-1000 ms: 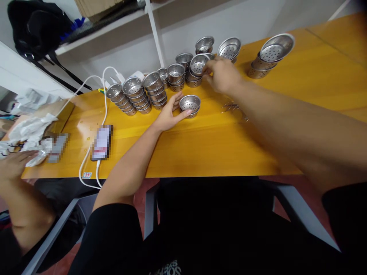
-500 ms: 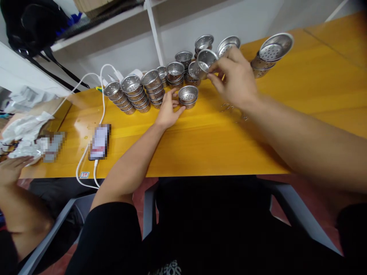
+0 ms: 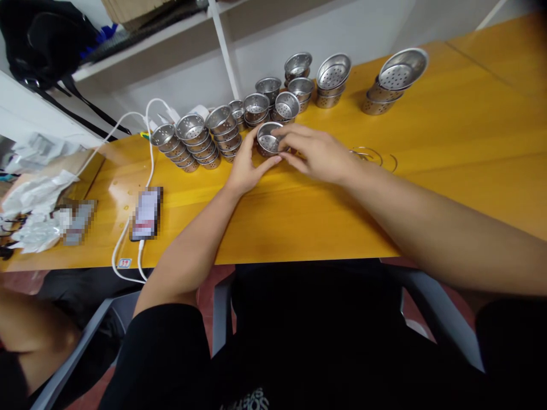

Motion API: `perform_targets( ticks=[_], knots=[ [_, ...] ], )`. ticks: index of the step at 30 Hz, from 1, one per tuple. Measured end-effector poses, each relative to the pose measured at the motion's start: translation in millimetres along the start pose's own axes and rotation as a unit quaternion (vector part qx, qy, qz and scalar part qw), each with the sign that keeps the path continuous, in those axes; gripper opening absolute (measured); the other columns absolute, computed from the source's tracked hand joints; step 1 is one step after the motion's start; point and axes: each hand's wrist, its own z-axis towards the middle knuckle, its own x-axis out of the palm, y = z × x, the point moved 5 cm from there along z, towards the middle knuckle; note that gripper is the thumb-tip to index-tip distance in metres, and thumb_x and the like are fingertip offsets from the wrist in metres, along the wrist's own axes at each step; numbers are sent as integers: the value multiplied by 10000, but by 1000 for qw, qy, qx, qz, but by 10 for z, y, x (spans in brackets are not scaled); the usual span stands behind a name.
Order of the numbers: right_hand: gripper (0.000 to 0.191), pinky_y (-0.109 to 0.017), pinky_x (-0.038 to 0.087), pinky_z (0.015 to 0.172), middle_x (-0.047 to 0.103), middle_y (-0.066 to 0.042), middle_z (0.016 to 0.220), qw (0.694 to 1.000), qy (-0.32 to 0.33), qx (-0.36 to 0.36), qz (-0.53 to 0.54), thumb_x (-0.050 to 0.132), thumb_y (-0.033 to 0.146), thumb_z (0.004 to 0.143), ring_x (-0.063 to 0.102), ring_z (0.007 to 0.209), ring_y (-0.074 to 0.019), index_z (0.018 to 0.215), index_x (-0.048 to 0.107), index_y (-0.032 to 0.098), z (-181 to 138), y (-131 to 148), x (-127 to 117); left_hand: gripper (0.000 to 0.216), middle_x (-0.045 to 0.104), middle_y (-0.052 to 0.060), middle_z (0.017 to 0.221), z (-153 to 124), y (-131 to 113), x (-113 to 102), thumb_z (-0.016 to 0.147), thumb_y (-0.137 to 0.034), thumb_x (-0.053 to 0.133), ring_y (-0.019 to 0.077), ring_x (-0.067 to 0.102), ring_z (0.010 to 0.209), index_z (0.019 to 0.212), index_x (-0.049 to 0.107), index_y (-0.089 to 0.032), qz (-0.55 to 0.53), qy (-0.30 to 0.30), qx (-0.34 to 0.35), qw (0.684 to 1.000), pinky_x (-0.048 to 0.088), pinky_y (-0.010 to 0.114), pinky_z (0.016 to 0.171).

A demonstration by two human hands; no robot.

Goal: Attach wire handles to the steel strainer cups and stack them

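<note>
A perforated metal cup (image 3: pixel 268 140) sits between my hands, its open mouth facing up. My right hand (image 3: pixel 318 149) grips its right rim, fingers over the edge and thumb at the front. Around the left side of the same cup curls my left hand (image 3: pixel 248 165), its thumb along the front near the right fingertips. The hands hide the lower part, so I cannot see how the cup meets those beneath it. Just behind stand more perforated cups (image 3: pixel 286 106), and tall leaning stacks of them (image 3: pixel 192 134) rise to the left.
Farther right are a short cup stack (image 3: pixel 332 80) and a tilted stack (image 3: pixel 380 94). Thin wire rings (image 3: pixel 371 154) lie beyond my right wrist. Leftward, a phone (image 3: pixel 146 213) lies on the yellow table (image 3: pixel 299 228) with a white cable (image 3: pixel 154 148). Another person's arm (image 3: pixel 34 324) shows at far left.
My right hand has brought its cup left and down to the cups at my left hand. My left hand has closed in around it. The other person's hand has left the table.
</note>
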Motion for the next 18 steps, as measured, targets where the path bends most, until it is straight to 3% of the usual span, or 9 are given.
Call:
perform_targets(
  ticks=[3,6,12,18],
  knots=[
    [546,-686,634,1395,781,-95,1838,1000,12,4,-3,693,345,1197,792,1611,-453,1734,786,388,-2,15,48,1315,591,140,1975,13,-45,-61,946,-1190,728,492,462,1975,1962,437,-408,19,-15,11,1000,343,715,1676],
    [706,-703,637,1364,786,-115,1803,1000,29,4,-8,760,327,1127,801,1549,-482,1830,740,386,2,-34,116,1262,574,139,1978,8,-100,-93,998,-1161,691,500,412,1997,1975,422,-409,46,-9,41,998,293,713,1688],
    [415,-725,626,1374,705,-127,1783,1000,4,16,-25,733,420,1208,754,1553,-478,1601,864,402,-3,-70,72,1213,566,154,1969,8,-183,-136,1007,-1126,730,533,381,1993,1944,470,-401,63,-6,53,997,226,753,1701],
    [504,-794,594,1425,759,-149,1711,999,-12,38,-4,738,598,1252,656,1700,-501,1736,795,474,-29,-89,-78,1179,566,171,1921,7,-195,-164,990,-1160,686,556,409,1954,1882,538,-403,66,-17,53,996,241,781,1685]
  ],
)
